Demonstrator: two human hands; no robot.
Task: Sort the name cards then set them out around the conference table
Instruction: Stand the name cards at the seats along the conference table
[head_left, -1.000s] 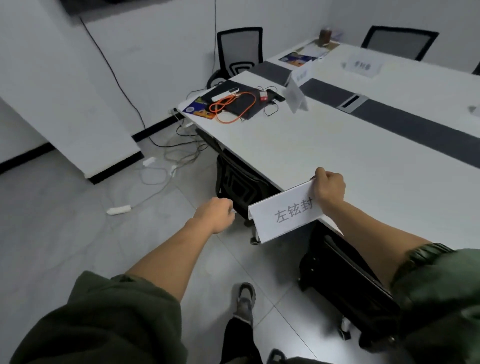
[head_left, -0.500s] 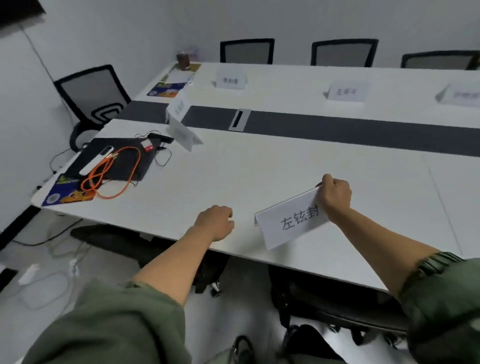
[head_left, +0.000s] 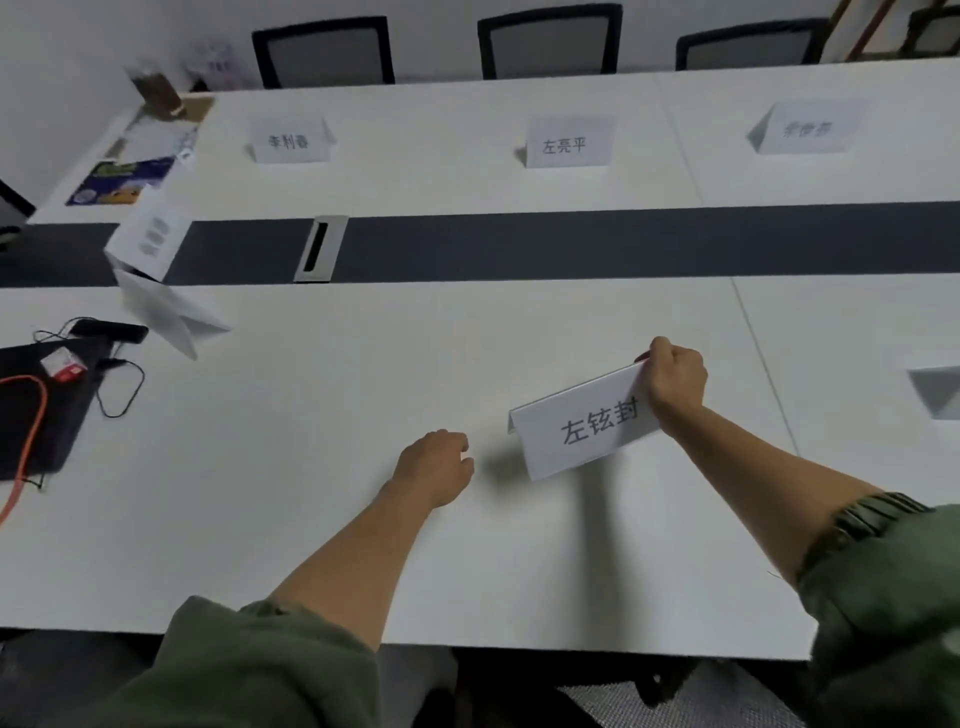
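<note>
Name card (head_left: 587, 423), a folded white tent, hangs tilted low over the near side of the conference table (head_left: 311, 389), its upper right corner pinched in the right hand (head_left: 675, 382). The left hand (head_left: 434, 467) hovers just left of it, not touching, fingers loosely curled and holding nothing.

A single wide-angle view was recorded from head height. It was directed forward and down over the conference table (head_left: 363, 389) at close range, from its near edge at the bottom of the frame to the chairs (head_left: 549, 41) along the top.
</note>
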